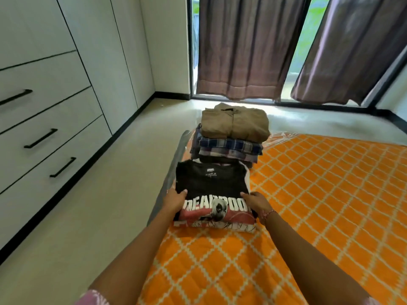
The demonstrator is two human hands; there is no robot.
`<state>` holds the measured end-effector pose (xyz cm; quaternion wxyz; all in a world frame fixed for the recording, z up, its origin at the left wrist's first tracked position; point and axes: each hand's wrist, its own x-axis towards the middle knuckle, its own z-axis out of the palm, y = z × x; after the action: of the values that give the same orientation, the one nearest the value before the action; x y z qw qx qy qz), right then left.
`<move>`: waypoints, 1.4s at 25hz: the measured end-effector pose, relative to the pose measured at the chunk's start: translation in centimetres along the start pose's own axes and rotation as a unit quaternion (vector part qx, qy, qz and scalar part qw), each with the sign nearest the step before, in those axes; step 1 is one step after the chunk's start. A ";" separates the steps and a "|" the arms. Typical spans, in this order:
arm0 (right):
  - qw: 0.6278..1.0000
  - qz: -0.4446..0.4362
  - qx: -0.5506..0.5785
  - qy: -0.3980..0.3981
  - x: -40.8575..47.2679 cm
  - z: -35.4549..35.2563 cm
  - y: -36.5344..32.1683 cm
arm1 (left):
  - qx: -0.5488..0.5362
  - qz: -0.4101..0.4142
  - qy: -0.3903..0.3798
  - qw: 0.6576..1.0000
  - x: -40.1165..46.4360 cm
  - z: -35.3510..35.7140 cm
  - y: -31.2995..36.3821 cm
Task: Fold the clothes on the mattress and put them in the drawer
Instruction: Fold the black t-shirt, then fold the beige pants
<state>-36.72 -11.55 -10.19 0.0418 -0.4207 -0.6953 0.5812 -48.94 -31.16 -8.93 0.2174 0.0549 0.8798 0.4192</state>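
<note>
Head view: left hand [175, 200] and right hand [256, 202] grip the T-shirt pile [212, 194] from nine and three o'clock; an uneven lift could topple it.

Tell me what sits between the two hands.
In the head view, the folded black T-shirt on its small stack lies between the left hand and right hand, which grip its sides on the mattress.

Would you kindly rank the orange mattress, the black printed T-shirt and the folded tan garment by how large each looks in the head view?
1. Orange mattress, by far the largest.
2. Black printed T-shirt.
3. Folded tan garment.
The last two are unsure: the T-shirt lies nearer the camera, so their true sizes may be alike.
</note>
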 end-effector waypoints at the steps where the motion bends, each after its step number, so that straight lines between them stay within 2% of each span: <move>1: 0.997 -0.014 -0.052 0.054 0.3 0.7 1.1 | 0.024 -0.016 0.008 1.000 0.3 1.1 -1.2; 3: 0.982 -0.098 -0.124 0.108 -0.2 1.7 2.0 | 0.039 -0.012 0.056 0.998 0.1 2.2 -2.2; 5: 0.961 -0.143 -0.190 0.144 -0.9 1.6 2.0 | 0.080 0.005 0.123 0.989 -0.9 2.0 -1.8; 6: 0.944 -0.155 -0.237 0.168 -1.3 1.1 2.2 | 0.136 0.032 0.166 0.976 -1.5 1.8 -1.4; 8: 0.895 -0.173 -0.349 0.217 -3.0 -0.3 3.3 | 0.253 0.142 0.215 0.932 -3.3 1.7 -1.2; 9: 0.873 -0.185 -0.389 0.228 -3.9 -1.0 3.8 | 0.273 0.194 0.212 0.918 -4.3 1.9 -1.1; 11: 0.854 -0.199 -0.426 0.223 -6.7 -3.0 5.1 | 0.263 0.246 0.166 0.918 -7.2 3.3 -0.6; 13: 0.855 -0.190 -0.435 0.210 -9.4 -4.9 6.8 | 0.246 0.264 0.134 0.923 -10.6 5.4 0.1; 16: 0.855 -0.189 -0.433 0.213 -14.4 -9.4 10.2 | 0.269 0.319 0.123 0.900 -16.6 9.4 0.7; 19: 0.851 -0.156 -0.441 0.237 -18.8 -15.2 13.3 | 0.298 0.345 0.098 0.885 -21.7 13.5 1.9; 22: 0.850 -0.107 -0.430 0.285 -23.2 -22.1 15.9 | 0.359 0.388 0.105 0.842 -27.2 18.0 4.0; 24: 0.847 -0.060 -0.423 0.315 -25.4 -27.0 18.3 | 0.375 0.411 0.089 0.826 -30.7 21.4 5.4; 26: 0.840 -0.033 -0.422 0.340 -27.4 -31.7 21.1 | 0.372 0.437 0.074 0.816 -33.5 25.1 6.8; 28: 0.825 0.003 -0.431 0.365 -29.2 -36.1 23.7 | 0.377 0.459 0.027 0.804 -36.0 28.9 7.8; 32: 0.773 0.094 -0.487 0.395 -32.1 -43.7 28.5 | 0.377 0.484 -0.047 0.788 -40.0 35.9 8.6; 35: 0.778 0.211 -0.415 0.422 -32.8 -47.6 30.6 | 0.367 0.490 -0.074 0.787 -42.0 39.4 8.8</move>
<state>26.84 3.56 -6.62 0.0289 -0.7365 -0.6758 -0.0057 4.99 -9.08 -9.97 0.0104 0.5851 0.8035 0.1092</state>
